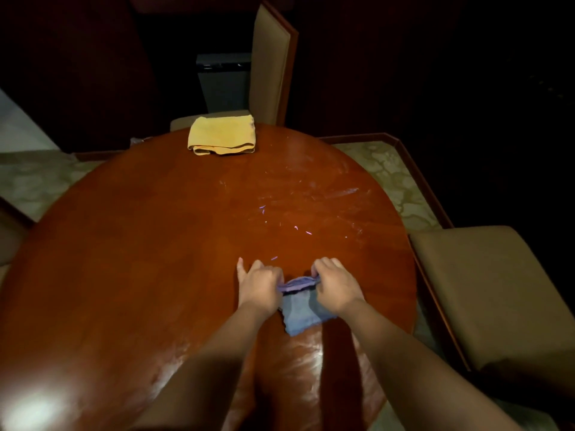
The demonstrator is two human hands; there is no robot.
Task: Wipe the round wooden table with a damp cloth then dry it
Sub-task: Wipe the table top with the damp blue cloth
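Observation:
The round wooden table [155,244] fills most of the view, glossy red-brown, with wet streaks and smears across its right half. A small blue-purple cloth [300,311] lies on the table near its front edge. My left hand [259,286] pinches the cloth's upper left corner, forefinger pointing away. My right hand [334,284] grips the cloth's upper right corner, lifting that edge slightly off the wood. A folded yellow towel [221,135] rests at the table's far edge, well away from both hands.
A tan padded chair [270,63] stands behind the table's far side. Another tan chair seat [494,293] sits close to the right edge. A dark bin [224,82] stands beyond the towel. Patterned floor shows on both sides.

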